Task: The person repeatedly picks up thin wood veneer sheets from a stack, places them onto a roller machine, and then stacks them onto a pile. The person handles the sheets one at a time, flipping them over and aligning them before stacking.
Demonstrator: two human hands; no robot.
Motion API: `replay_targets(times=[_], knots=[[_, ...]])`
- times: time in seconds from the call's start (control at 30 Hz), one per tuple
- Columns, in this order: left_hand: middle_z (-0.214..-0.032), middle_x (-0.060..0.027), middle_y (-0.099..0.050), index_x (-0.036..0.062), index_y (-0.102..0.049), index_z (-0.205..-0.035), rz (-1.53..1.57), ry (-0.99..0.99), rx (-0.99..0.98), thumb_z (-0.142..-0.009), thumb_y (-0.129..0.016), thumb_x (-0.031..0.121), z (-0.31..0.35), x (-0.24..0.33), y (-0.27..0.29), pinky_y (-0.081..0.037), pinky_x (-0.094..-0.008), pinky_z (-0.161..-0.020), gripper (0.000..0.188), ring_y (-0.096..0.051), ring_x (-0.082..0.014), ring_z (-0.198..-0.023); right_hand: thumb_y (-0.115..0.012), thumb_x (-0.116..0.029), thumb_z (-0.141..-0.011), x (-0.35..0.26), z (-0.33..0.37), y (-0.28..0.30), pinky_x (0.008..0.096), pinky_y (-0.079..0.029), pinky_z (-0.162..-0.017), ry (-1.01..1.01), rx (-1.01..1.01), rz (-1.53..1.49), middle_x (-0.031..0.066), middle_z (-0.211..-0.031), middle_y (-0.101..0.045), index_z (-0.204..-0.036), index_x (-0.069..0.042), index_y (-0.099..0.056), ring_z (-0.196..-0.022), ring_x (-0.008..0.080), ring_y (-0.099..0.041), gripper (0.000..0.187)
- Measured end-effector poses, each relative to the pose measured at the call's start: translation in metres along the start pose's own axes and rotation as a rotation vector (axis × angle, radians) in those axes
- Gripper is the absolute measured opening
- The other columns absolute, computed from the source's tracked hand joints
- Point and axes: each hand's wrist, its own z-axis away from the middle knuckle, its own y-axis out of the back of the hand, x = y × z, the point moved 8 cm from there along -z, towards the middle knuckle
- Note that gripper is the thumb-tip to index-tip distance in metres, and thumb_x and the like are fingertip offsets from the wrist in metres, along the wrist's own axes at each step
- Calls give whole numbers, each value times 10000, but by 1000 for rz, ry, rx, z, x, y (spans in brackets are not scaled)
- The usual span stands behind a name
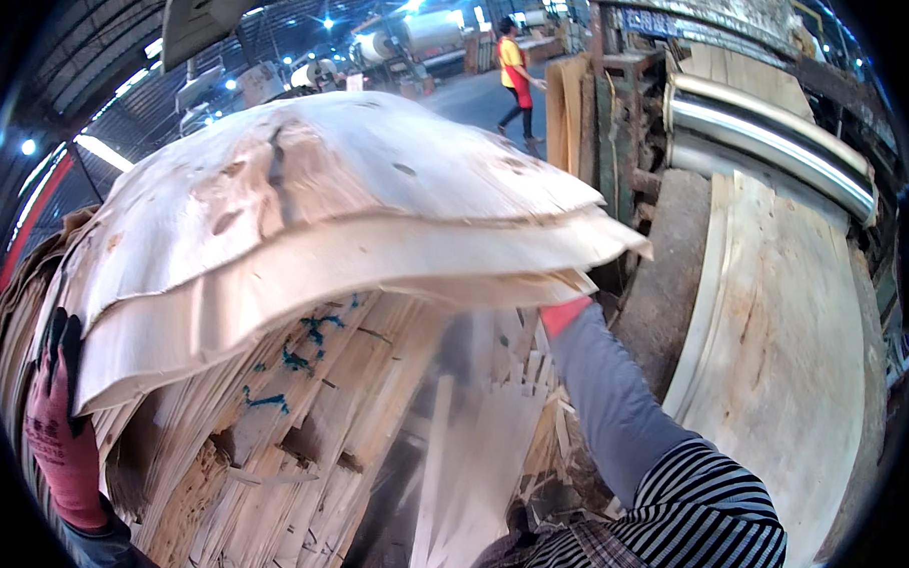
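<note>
My pink-and-black gloved left hand pinches the edge of pale, curved, thin wood sheets; my red-cuffed right hand is mostly hidden beneath, grip unclear.

Dark print there on the pink left glove, and a blue panel up on the machine frame, lettering unreadably small!

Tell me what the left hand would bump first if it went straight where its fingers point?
Most likely the raised wood sheets: the left hand points up along their left edge, though depth is hard to judge.
</note>
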Motion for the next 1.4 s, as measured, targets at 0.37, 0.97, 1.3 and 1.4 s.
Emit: replay_targets(times=[0.37,0.97,1.3,1.4], knots=[[-1188,-191,-505,63,-453,-1243,323,177,97,-593,-507,-158,28,-32,4,-383,-370,-923,688,-459,-347,-1123,-487,-530,-787,-94,96,-121,454,-433,-812,229,-141,309,126,-1117,-514,-1191,-44,-447,-971,252,-524,633],[-1149,-222,-535,8,-539,-1121,948,44,243,-694,-547,42,394,283,230,-427,-413,-890,428,-534,-371,-1032,-515,-380,-825,-186,849,-76,376,-471,-719,424,657,1059,101,-999,-575,-1128,-33,-501,-849,206,-574,460],[-1227,-230,-455,84,-586,-1048,1302,-234,-355,-646,-566,52,531,473,170,-363,-451,-934,404,-429,-378,-1144,-531,-297,-846,-36,1102,78,333,-493,-668,170,1098,1025,87,-934,-609,-1092,-27,-531,-780,180,-602,365],[-1331,-228,-333,52,-464,-1206,1308,-178,-547,-643,-603,72,520,457,159,-274,-458,-1001,581,-330,-401,-1215,-535,-272,-852,-30,1100,94,320,-499,-653,175,1101,1028,82,-915,-620,-1082,-25,-540,-760,172,-611,337]])
